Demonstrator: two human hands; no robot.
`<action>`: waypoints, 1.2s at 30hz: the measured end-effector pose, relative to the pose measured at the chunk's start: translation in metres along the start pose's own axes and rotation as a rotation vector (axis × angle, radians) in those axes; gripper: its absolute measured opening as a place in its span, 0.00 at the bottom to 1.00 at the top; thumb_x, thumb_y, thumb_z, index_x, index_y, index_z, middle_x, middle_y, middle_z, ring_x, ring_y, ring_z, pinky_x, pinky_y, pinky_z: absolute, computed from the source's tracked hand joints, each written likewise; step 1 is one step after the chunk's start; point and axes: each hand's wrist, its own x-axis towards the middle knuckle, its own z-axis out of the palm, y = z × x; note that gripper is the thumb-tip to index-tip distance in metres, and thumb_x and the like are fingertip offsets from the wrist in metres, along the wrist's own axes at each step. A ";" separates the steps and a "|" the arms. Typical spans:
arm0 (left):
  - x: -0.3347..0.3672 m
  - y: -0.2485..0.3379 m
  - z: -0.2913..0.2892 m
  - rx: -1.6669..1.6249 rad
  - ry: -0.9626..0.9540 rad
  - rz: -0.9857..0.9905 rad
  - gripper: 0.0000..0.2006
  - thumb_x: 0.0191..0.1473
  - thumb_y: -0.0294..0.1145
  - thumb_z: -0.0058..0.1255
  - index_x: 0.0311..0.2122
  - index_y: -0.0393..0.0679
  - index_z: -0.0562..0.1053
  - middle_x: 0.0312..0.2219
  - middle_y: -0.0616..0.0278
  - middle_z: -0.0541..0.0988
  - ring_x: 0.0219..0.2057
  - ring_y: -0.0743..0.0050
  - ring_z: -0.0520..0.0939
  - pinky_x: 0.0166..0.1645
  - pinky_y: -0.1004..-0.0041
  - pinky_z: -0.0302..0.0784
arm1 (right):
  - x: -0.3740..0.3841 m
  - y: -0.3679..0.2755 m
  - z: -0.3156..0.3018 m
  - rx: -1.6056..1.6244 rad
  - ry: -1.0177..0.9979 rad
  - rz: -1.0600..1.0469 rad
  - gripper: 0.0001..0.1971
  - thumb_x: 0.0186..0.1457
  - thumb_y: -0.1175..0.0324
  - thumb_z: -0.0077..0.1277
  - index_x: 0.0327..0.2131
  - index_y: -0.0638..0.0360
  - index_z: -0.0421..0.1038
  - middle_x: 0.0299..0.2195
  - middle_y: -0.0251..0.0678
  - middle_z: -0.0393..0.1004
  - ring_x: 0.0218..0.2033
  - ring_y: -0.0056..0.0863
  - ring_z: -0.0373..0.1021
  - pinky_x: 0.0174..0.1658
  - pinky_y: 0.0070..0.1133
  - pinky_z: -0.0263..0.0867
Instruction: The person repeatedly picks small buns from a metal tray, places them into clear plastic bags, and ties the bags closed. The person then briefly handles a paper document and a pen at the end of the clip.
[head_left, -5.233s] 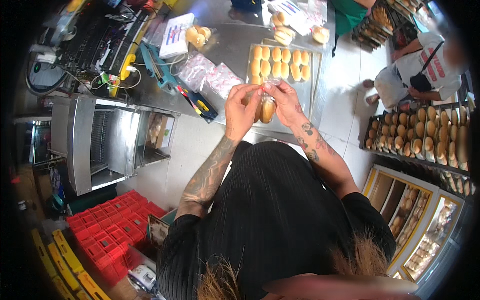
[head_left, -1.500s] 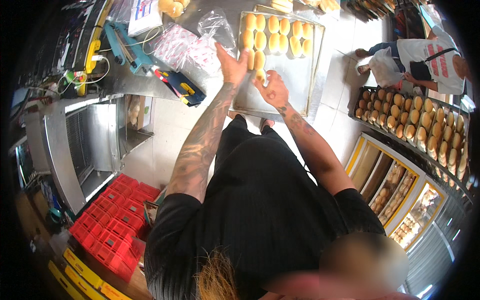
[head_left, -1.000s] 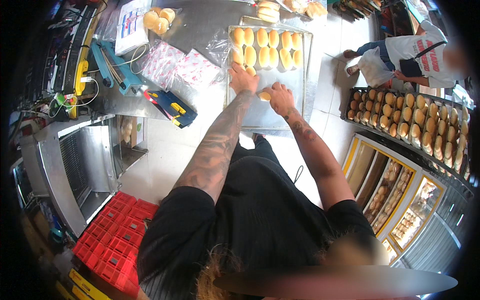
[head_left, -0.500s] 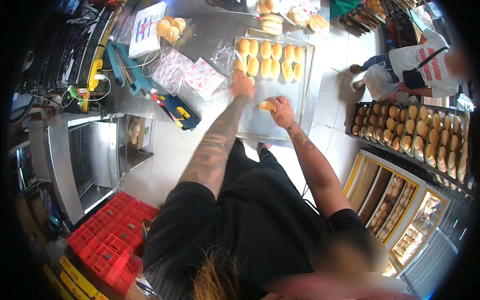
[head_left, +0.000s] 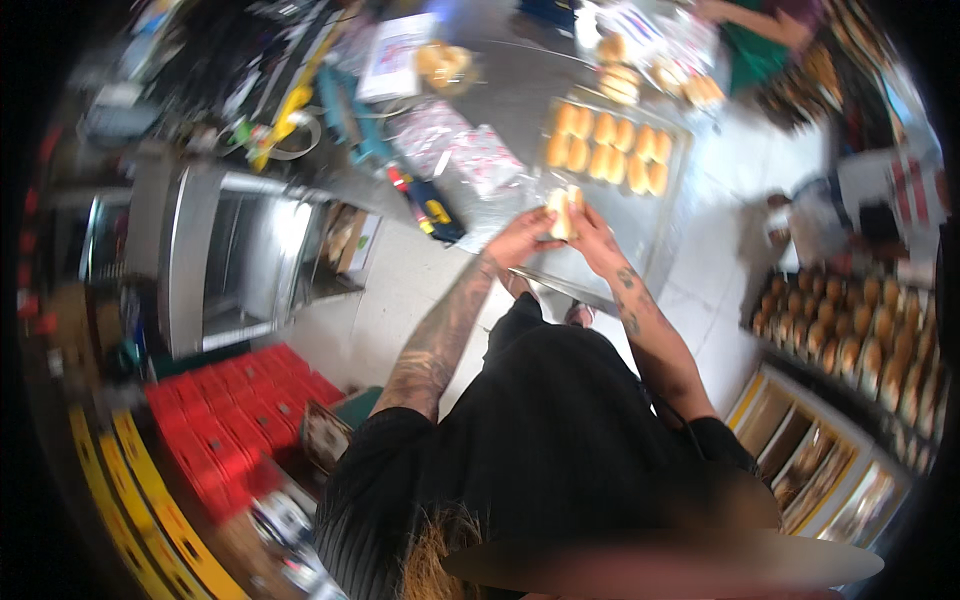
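My left hand (head_left: 522,238) and my right hand (head_left: 596,243) meet over the near left part of a shallow metal tray (head_left: 640,262). Between their fingers stands pale bread (head_left: 561,216), two pieces side by side; whether these are two rolls or one split roll I cannot tell. Both hands are closed on it, the left at its left side, the right at its right. Farther up the tray lie several golden oblong rolls (head_left: 605,132) in paired rows. Pink-printed plastic bags (head_left: 455,145) lie on the table left of the tray.
A dark tool with yellow parts (head_left: 432,210) lies at the table's near edge. Red crates (head_left: 235,420) are stacked at lower left. A rack of rolls (head_left: 850,335) stands at right, near a person (head_left: 880,215). Another person in green (head_left: 760,50) is at the far right.
My left hand has left the rolls on the tray and come nearer. My right hand has moved up to meet it, and both now hold bread together. The view has shifted and blurred.
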 end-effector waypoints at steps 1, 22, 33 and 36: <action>-0.003 -0.009 0.004 0.033 0.074 0.080 0.25 0.63 0.45 0.52 0.60 0.44 0.66 0.52 0.63 0.75 0.53 0.70 0.76 0.60 0.59 0.74 | -0.003 -0.002 0.001 -0.038 -0.023 -0.035 0.30 0.65 0.49 0.50 0.61 0.60 0.61 0.53 0.38 0.70 0.52 0.26 0.69 0.53 0.26 0.68; -0.090 -0.015 0.002 -0.409 0.659 0.718 0.27 0.55 0.34 0.64 0.58 0.36 0.70 0.50 0.62 0.77 0.50 0.74 0.78 0.55 0.70 0.77 | 0.026 -0.030 0.131 -1.112 -0.421 -0.828 0.27 0.69 0.53 0.41 0.60 0.66 0.62 0.56 0.53 0.68 0.56 0.47 0.66 0.59 0.34 0.61; -0.092 -0.010 -0.005 -0.424 0.563 0.623 0.23 0.55 0.37 0.64 0.54 0.39 0.73 0.43 0.66 0.79 0.45 0.73 0.80 0.48 0.68 0.79 | 0.032 -0.033 0.117 -0.815 -0.522 -0.413 0.31 0.70 0.50 0.37 0.65 0.66 0.56 0.65 0.53 0.56 0.64 0.47 0.59 0.64 0.34 0.56; -0.086 -0.012 -0.002 -0.438 0.642 0.645 0.22 0.56 0.37 0.63 0.52 0.38 0.74 0.42 0.66 0.79 0.44 0.73 0.81 0.46 0.68 0.80 | 0.024 -0.037 0.120 -1.041 -0.536 -0.713 0.31 0.68 0.52 0.44 0.65 0.63 0.57 0.64 0.53 0.58 0.61 0.48 0.61 0.63 0.36 0.58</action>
